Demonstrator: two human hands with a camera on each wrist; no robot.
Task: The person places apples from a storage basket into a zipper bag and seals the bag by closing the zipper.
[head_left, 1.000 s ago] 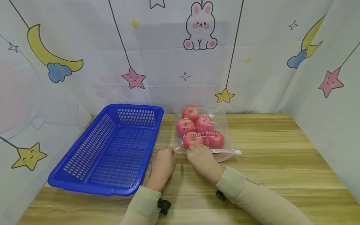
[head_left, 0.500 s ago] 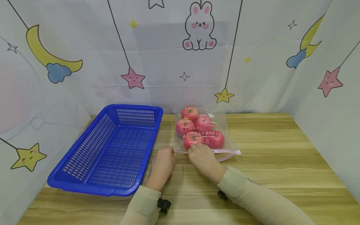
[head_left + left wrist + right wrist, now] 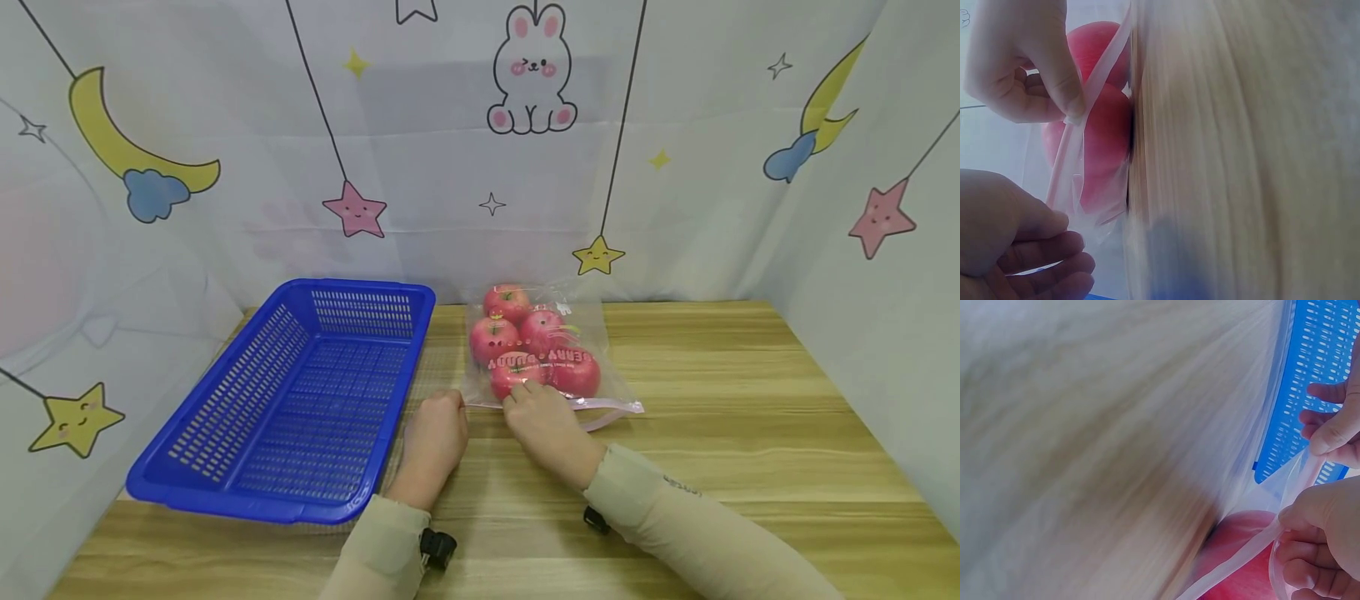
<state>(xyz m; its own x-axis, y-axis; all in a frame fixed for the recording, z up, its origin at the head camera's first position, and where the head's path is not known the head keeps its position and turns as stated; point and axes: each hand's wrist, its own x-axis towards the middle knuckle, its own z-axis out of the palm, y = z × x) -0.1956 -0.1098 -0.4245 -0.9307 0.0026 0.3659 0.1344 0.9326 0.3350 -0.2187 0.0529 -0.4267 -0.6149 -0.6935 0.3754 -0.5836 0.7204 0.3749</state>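
A clear plastic zip bag [image 3: 611, 379] with a pink edge and printed lettering lies flat on the table. Several red apples [image 3: 575, 373] fill it. My left hand [image 3: 435, 433] pinches the left end of the bag's edge between thumb and forefinger, its other fingers loosely bent in the left wrist view. Farther right along the same edge, my right hand [image 3: 547, 429] pinches the pink zip strip [image 3: 1107, 59], a small pale piece showing at the thumb tip. Right of that hand the two lips of the mouth stand apart, and the strip bows toward me.
A blue plastic basket [image 3: 322, 392] with slotted walls stands left of my left hand, nothing inside it. The wooden table [image 3: 750, 433] extends to the right of the bag. A white printed cloth [image 3: 450, 150] hangs behind and at both sides.
My right hand has slid slightly to the right along the bag's edge. The left hand keeps its place at the corner, and the bag and basket stay put.
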